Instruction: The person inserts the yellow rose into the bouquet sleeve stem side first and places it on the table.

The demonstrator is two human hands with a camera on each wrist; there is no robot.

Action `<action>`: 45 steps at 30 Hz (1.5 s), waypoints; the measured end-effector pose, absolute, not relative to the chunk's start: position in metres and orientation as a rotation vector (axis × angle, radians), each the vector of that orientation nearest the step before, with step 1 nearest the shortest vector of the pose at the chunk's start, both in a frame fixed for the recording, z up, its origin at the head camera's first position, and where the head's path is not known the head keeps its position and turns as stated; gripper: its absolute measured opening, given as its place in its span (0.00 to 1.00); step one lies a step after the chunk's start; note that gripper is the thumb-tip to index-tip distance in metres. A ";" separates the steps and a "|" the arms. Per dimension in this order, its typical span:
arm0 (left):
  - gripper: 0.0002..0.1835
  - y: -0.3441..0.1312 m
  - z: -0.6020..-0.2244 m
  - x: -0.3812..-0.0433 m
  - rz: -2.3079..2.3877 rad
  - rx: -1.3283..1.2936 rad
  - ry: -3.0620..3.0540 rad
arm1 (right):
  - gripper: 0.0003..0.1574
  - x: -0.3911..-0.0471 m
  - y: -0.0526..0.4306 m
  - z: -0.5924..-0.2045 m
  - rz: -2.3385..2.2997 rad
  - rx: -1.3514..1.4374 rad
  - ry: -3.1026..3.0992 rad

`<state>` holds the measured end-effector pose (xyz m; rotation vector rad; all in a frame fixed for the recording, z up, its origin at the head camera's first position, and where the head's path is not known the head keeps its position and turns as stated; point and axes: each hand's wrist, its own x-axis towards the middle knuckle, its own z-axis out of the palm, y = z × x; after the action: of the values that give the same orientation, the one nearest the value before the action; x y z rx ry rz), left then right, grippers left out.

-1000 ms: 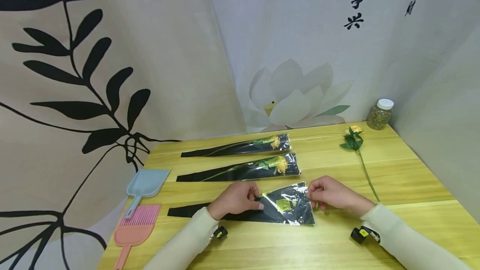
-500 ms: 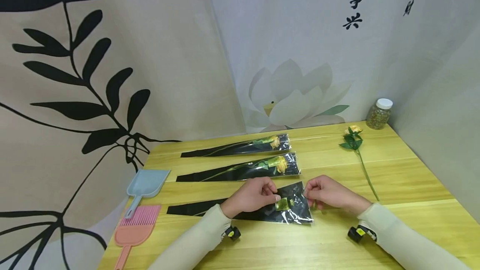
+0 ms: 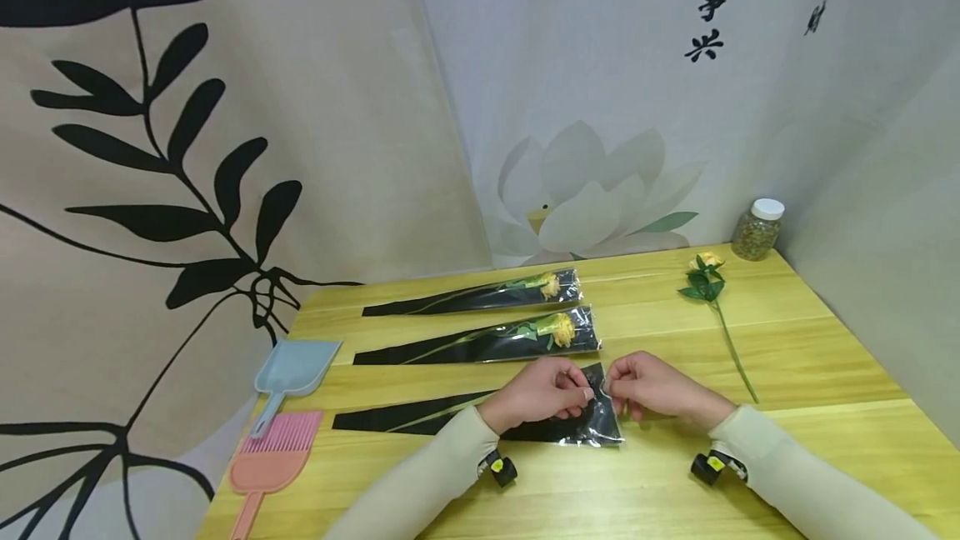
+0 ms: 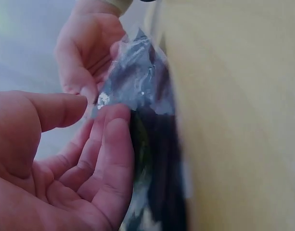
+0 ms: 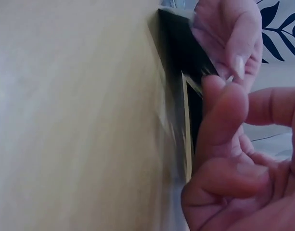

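Note:
A black, clear-fronted flower sleeve (image 3: pixel 603 423) lies on the table with its wide mouth to the right. Inside it runs a green flower stem (image 3: pixel 442 413); the upper part of the flower is hidden behind my left hand (image 3: pixel 538 394). In the left wrist view, the fingers (image 4: pixel 117 139) of that hand touch the sleeve near its mouth, with the thumb held apart from them. My right hand (image 3: pixel 660 387) pinches the sleeve's edge at the mouth between thumb and fingers. The two hands are close together, fingertips almost meeting.
Two black sleeves, a farther one (image 3: pixel 480 294) and a nearer one (image 3: pixel 480 344), each hold a yellow flower. A loose yellow flower (image 3: pixel 705 282) lies right, near a lidded jar (image 3: pixel 757 232). A blue dustpan (image 3: pixel 296 367) overlaps a pink brush (image 3: pixel 273 457) at left.
My left hand has slid right along the sleeve toward its mouth, covering the yellow patch seen before and uncovering more stem. The right hand stays at the mouth, shifted slightly left.

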<state>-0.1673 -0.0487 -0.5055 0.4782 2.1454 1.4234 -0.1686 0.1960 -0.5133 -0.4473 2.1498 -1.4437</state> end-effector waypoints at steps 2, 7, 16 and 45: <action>0.05 -0.046 -0.509 -0.168 1.441 0.444 2.127 | 0.10 -0.169 0.195 -0.514 -1.441 -0.438 2.155; 0.06 -0.043 -0.514 -0.169 1.470 0.376 2.095 | 0.10 -0.168 0.193 -0.513 -1.445 -0.448 2.154; 0.17 -0.040 -0.512 -0.168 1.445 0.285 2.127 | 0.13 -0.168 0.186 -0.515 -1.460 -0.485 2.135; 0.07 -0.042 -0.521 -0.176 1.527 0.274 2.035 | 0.10 -0.166 0.192 -0.515 -1.512 -0.394 2.141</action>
<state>-0.1761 -0.0415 -0.5211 0.2738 2.0353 1.5274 -0.1655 0.1919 -0.5148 -0.3944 2.1406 -1.5124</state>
